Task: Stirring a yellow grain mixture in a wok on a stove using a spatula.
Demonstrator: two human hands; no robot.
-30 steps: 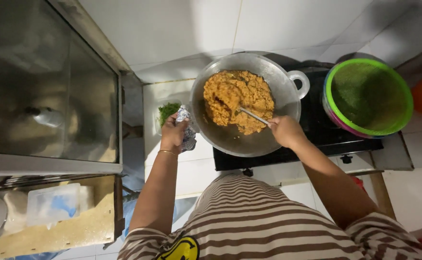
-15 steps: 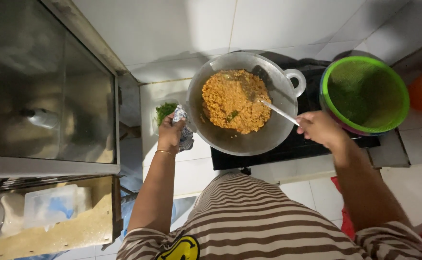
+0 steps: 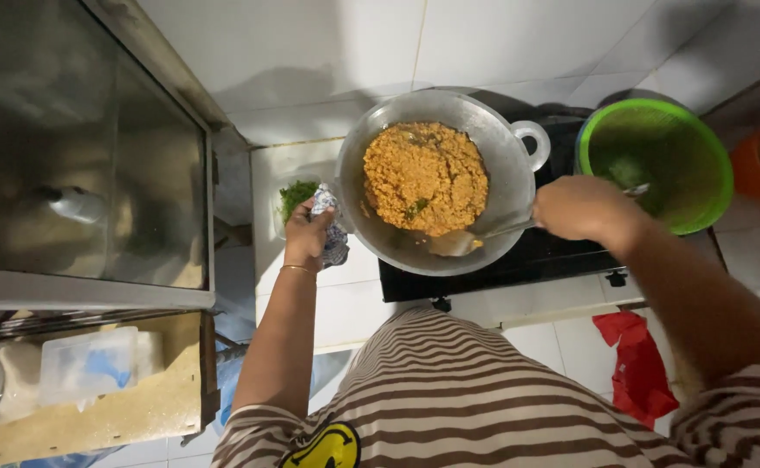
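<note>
Seen from above: one round metal wok (image 3: 506, 178) on a black stove (image 3: 553, 260), holding one mound of grainy orange rice (image 3: 425, 178) flecked with a few green bits. Two loop handles on the wok; only the right one visible, pale and ring-shaped, the left one hidden under a cloth.

Left hand (image 3: 308, 232) closed around a patterned cloth (image 3: 335, 238) against the wok's left rim; thin gold bangle on that wrist. Right hand (image 3: 581, 208) closed in a fist around the thin handle of one metal spatula (image 3: 462, 242), blade flat at the near edge of the rice.

One round green plastic bowl (image 3: 657, 160) right of the wok, just past the right hand. One small heap of chopped greens (image 3: 295, 194) on the white tiled counter (image 3: 311, 303), just beyond the left hand. One orange container at far right, partly cut off. One red crumpled bag (image 3: 636, 360) low right. One glass-fronted cabinet (image 3: 77, 165) far left. One clear plastic box (image 3: 85, 364) near left, on a tan surface. Striped brown-and-cream shirt nearest the camera.
</note>
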